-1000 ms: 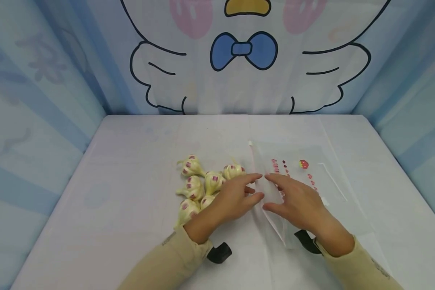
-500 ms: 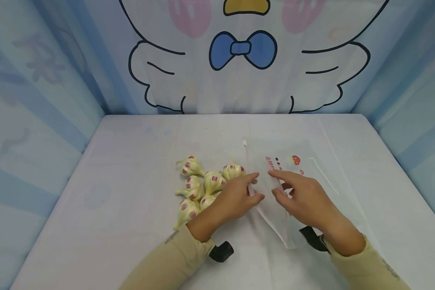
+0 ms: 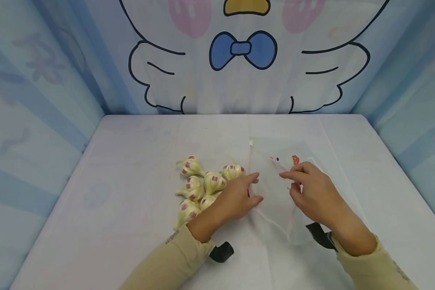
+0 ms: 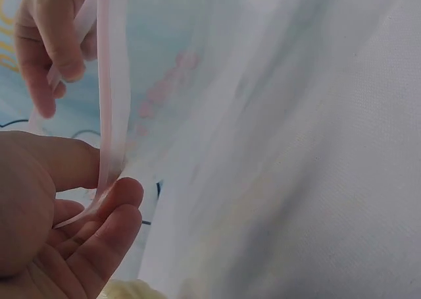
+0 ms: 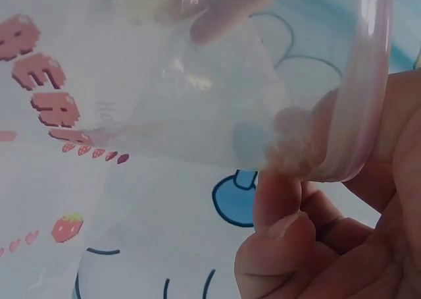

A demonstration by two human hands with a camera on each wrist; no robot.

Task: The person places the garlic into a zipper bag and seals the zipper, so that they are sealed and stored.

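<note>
**Clear zip bag held at its mouth by both hands**

The clear zip bag (image 3: 275,189) lies on the white desk (image 3: 130,241), right of centre, its pink zip strip (image 4: 108,108) raised off the surface. Nearest the viewer, two beige sleeves (image 3: 174,257) enter from the bottom edge. The left hand (image 3: 235,197) pinches one side of the strip between thumb and fingers (image 4: 122,193), as the left wrist view shows. The right hand (image 3: 313,193) grasps the opposite lip, its fingers (image 5: 279,207) curled round the strip, thumb on the near side. The two hands are slightly apart, with the bag's mouth between them. Red lettering and a small strawberry print (image 3: 295,160) mark the bag just beyond the right hand. Left of the left hand, touching its wrist side, sits a cluster of garlic bulbs (image 3: 203,183). Farthest back hangs a backdrop with a cartoon bird and blue bow tie (image 3: 243,49).
</note>
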